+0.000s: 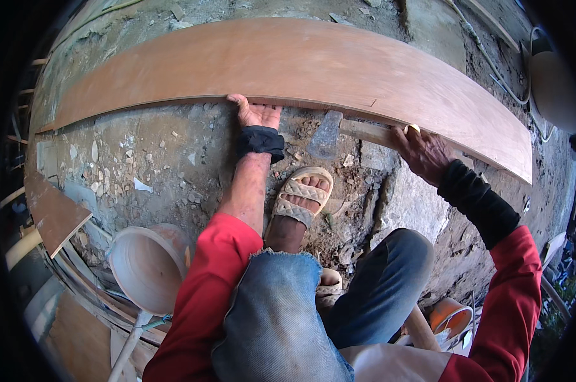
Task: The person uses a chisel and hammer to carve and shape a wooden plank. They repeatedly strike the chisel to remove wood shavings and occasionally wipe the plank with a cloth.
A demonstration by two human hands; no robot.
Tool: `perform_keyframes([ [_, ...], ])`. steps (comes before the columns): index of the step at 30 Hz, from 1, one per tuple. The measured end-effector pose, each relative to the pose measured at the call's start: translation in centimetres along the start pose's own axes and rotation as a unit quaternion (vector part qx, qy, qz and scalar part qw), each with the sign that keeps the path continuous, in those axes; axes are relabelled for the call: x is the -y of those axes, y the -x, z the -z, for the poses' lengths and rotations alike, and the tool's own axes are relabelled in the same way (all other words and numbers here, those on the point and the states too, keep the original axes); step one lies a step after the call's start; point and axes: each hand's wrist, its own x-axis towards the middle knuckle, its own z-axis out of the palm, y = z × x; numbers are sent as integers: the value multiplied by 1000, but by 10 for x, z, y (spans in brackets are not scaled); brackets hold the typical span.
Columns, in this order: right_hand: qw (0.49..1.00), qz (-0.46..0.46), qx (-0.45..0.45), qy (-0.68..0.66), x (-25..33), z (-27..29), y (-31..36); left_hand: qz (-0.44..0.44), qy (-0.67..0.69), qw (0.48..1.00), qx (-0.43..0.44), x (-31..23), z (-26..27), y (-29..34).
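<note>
A long reddish-brown plywood sheet (313, 63) lies across rough ground ahead of me. My left hand (257, 114) reaches forward, palm up, with its fingertips hooked under the sheet's near edge. My right hand (425, 151) is closed around the wooden handle of a hammer (339, 132). The blurred grey hammer head hangs just below the sheet's edge, to the right of my left hand. I wear red sleeves with dark cuffs, and jeans. My sandalled foot (301, 197) rests on the rubble between both hands.
Broken concrete and stones (141, 165) cover the ground. A smaller plywood piece (56, 213) lies at the left. A pale round pan on a pole (148, 267) stands at lower left. An orange cup (450, 315) sits at lower right. A cable (491, 63) runs at upper right.
</note>
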Motion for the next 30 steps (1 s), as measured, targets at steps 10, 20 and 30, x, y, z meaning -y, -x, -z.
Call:
perform_keyframes([
  [10,993,50,-107,19,4,-4,7,0,-29,1000,10,-2,-1,1],
  [20,896,-167,-66,-407,52,31,58,-15,-16,1000,-5,-3,-4,1],
  [30,855,-255,-150,-426,51,62,53,-31,-14,999,14,-2,-6,3],
])
